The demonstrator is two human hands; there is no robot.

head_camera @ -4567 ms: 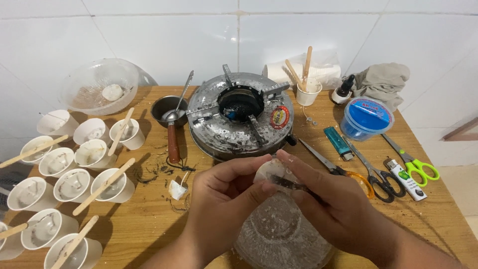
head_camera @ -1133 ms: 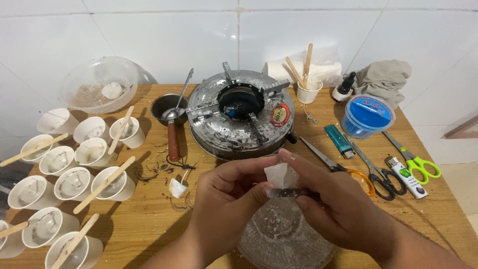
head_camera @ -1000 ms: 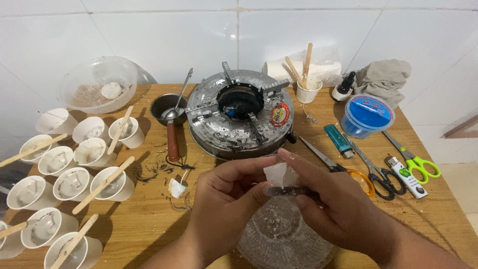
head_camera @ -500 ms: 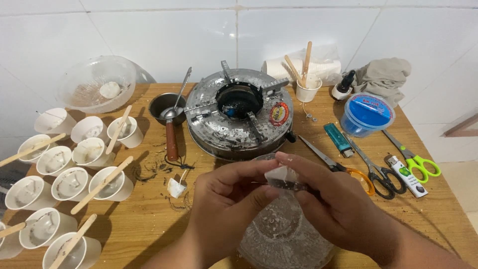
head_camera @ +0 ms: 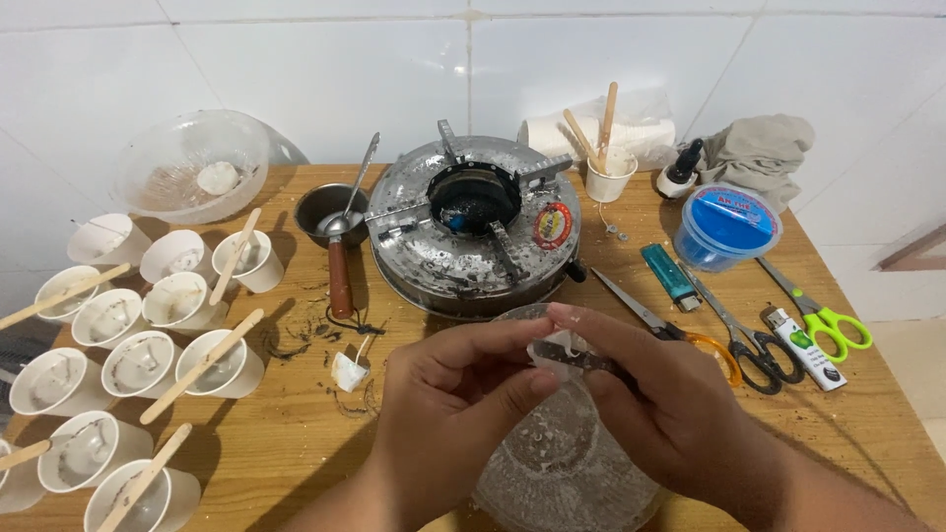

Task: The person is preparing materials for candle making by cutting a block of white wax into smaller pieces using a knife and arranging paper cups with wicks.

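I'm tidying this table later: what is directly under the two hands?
A clear glass bowl dusted with white residue sits under the left hand and right hand, on the wooden table. The hands cover its upper rim.

Both bare: left hand and right hand, no gloves, rings, watch or sleeves visible on forearms.

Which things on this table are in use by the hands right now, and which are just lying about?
In use:
left hand
right hand
small white lump
dark blade
glass dish beneath

Lying about:
stove
scissors
lighter
blue tub
paper cups
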